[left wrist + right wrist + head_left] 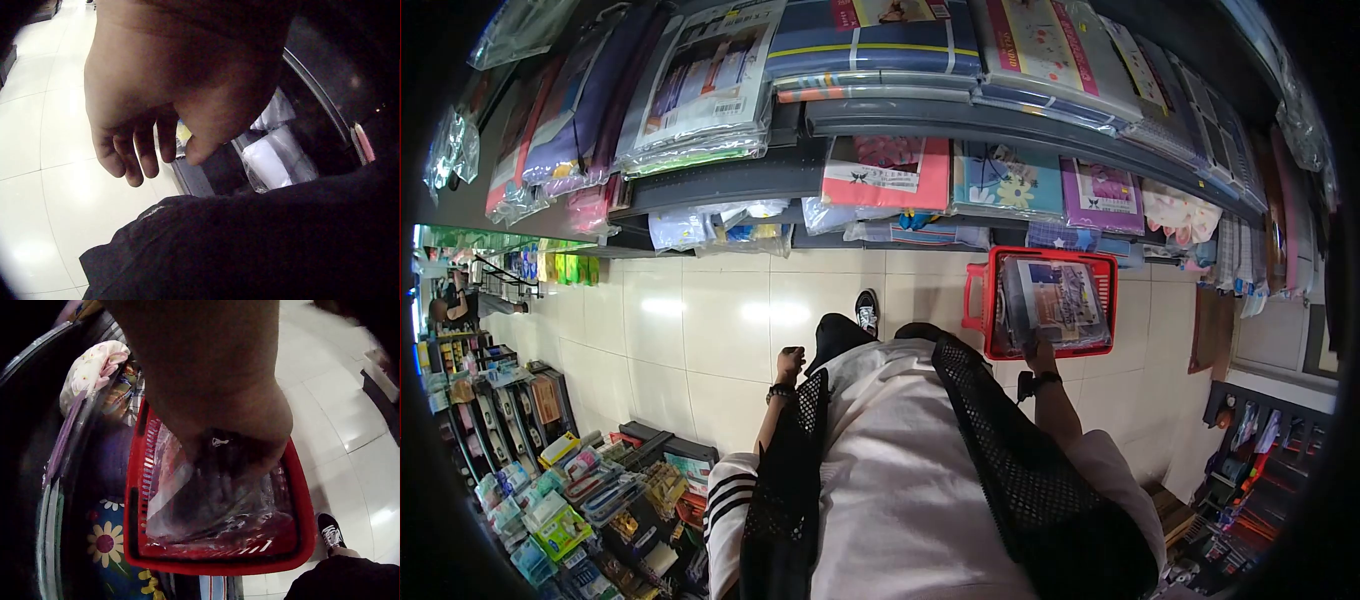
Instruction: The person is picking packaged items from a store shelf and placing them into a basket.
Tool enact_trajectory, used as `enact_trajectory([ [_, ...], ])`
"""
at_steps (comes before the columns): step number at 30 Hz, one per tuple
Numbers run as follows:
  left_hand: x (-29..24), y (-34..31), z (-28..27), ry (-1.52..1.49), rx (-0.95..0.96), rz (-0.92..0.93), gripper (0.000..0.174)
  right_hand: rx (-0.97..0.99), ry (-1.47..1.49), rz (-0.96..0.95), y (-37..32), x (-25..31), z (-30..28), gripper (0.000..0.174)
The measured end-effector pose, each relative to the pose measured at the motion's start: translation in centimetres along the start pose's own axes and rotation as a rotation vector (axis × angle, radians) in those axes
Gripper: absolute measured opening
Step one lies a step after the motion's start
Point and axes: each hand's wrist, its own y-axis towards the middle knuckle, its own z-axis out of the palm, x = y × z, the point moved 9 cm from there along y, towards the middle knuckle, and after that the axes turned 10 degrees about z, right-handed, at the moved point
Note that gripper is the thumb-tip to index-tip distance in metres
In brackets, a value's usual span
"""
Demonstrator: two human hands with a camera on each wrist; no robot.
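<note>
My right hand [1042,352] reaches into a red plastic shopping basket [1106,256] on the floor and grips the near edge of a clear-wrapped bedding package [1068,298] with a printed picture sheet. In the right wrist view, the wrist hides most of the fingers, which lie over the dark end of the plastic wrap [200,506]. A small zip pull [220,442] shows beside them. The package lies within the basket's walls. My left hand [791,362] hangs beside the body over the floor, its fingers loosely bent with nothing in them, as the left wrist view also shows.
Shelves ahead hold wrapped bedding sets [705,75], with a coral package [886,180] and a teal flowered one [1006,183] lower down. The basket stands close by the lower shelf. Tiled floor [730,345] runs left toward displays of small packets [550,520].
</note>
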Motion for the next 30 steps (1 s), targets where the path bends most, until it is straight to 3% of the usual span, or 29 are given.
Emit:
enact_trajectory([
  [1,0.1,-0.2,0.0,-0.020,-0.003,-0.036,0.019,0.068,-0.308,-0.295,0.7,0.9,0.4,0.015],
  [2,0.0,-0.3,-0.1,-0.018,-0.004,-0.038,0.019,0.068,-0.307,-0.292,2.5,-0.1,-0.6,0.015],
  [4,-0.2,-0.3,0.0,0.001,0.016,-0.007,0.020,-0.018,-0.536,-0.477,4.6,-0.2,-2.1,0.020],
  [8,0.5,-0.6,-0.2,-0.015,-0.021,-0.022,0.020,-0.032,-0.516,-0.483,5.2,-0.7,-2.6,0.023],
  [10,0.3,-0.6,-0.1,0.130,0.029,0.049,0.021,0.022,-0.354,-0.345,5.1,-0.9,-2.1,0.025],
  [11,-0.6,-0.2,0.5,0.284,0.167,0.254,0.022,0.022,-0.352,-0.346,4.4,-0.4,-1.8,0.025],
  [14,0.3,-1.0,0.1,0.091,0.035,0.102,0.019,0.089,-0.366,-0.259,0.3,1.6,0.9,0.024],
  [16,-0.4,-1.3,0.2,0.105,0.047,0.111,0.018,0.055,0.134,0.215,-1.0,-0.4,1.5,0.023],
  [20,-0.1,-1.4,0.3,0.080,0.055,0.092,0.017,0.002,0.143,0.223,-1.2,-0.5,1.4,0.021],
  [22,-1.3,-2.2,0.6,0.110,0.051,0.098,0.017,0.030,-0.318,-0.170,0.6,0.9,0.4,0.018],
  [26,-2.2,-2.7,0.9,0.112,0.054,0.121,0.015,0.022,-0.310,-0.236,0.7,1.3,0.5,0.017],
  [28,-1.7,-2.5,1.0,0.117,0.061,0.137,0.015,-0.036,0.118,0.224,-3.0,0.7,2.4,0.016],
  [30,-1.5,-2.6,1.1,0.074,0.039,0.112,0.014,-0.034,0.147,0.234,-2.8,0.6,2.5,0.016],
])
